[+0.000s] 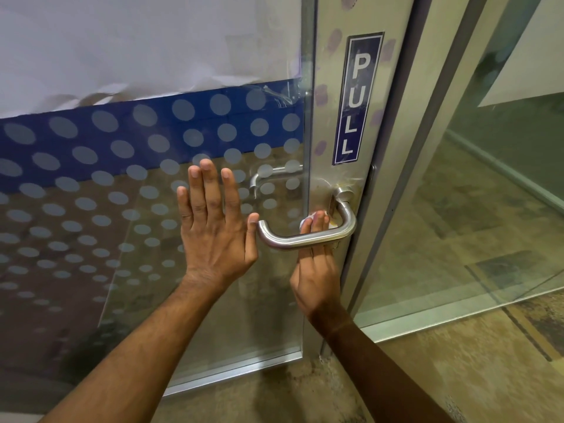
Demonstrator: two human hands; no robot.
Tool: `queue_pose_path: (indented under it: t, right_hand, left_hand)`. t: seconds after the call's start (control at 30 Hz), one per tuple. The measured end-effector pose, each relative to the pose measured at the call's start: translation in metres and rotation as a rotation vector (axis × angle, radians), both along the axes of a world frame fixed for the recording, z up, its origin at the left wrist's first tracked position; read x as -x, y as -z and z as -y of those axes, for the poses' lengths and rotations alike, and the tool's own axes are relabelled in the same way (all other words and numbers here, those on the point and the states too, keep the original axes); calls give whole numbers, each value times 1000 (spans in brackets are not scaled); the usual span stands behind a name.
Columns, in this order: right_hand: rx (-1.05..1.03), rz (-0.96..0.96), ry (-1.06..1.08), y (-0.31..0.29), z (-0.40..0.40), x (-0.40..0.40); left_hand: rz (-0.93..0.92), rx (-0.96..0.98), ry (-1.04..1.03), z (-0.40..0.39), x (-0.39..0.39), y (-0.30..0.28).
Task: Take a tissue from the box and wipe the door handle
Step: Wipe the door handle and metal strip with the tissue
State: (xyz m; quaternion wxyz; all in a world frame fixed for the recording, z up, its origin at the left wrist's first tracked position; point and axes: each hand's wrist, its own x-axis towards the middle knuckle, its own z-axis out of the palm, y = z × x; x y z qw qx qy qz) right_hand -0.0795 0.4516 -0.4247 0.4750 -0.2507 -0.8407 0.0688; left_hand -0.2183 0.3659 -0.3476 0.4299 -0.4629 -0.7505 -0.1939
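Right grip [316, 264]: the hand reaches up behind the door handle [305, 239], with the fingers extended past the bar and pressing a small white tissue [306, 221] against the metal stile of the door; the tissue shows only as a crumpled edge at the fingertips [319, 219], just left of the handle's mounting rose. Whether the thumb also clamps the tissue cannot be told, since the bar hides it. Left grip [213, 221]: released, palm flat against the glass door panel [152, 270], fingers straight and slightly spread, thumb tip close to the free curved end of the handle. Door handle: brushed steel, U-shaped lever, bar horizontal, fixed at its right end to the aluminium door stile [329, 117]. A blue vertical PULL sign [357, 99] is stuck on the stile directly above the handle. The glass panel carries a blue band with frosted dots [152, 141], and white paper [122, 41] covers its upper part. A second handle [268, 175] is visible through the glass on the far side.
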Motion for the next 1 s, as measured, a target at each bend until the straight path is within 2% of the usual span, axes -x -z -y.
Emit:
queue_pose_path:
  t: [0.17,0.33,0.47,0.57,0.8,1.0]
  right_hand:
    - [0,-50,-21,-18,-12,-1]
    - [137,-103,-17,-6,-14,-39]
    - [184,-373,153,-30,-25,-46]
    - [133,-490,143,-50,-33,-49]
    - [-3,-487,105,-75,-52,-45]
    - [-96,-337,71,-70,-61,-47]
  left_hand:
    - [9,-5,2,-1,0,-1]
    - [7,-9,1,-1,0,-1]
    - [4,-3,4,-1,0,-1]
    - [11,-3,8,-1,-1,-2]
    - [11,-1,20,0,0,-2]
    - [17,9,8,0,-1,-2]
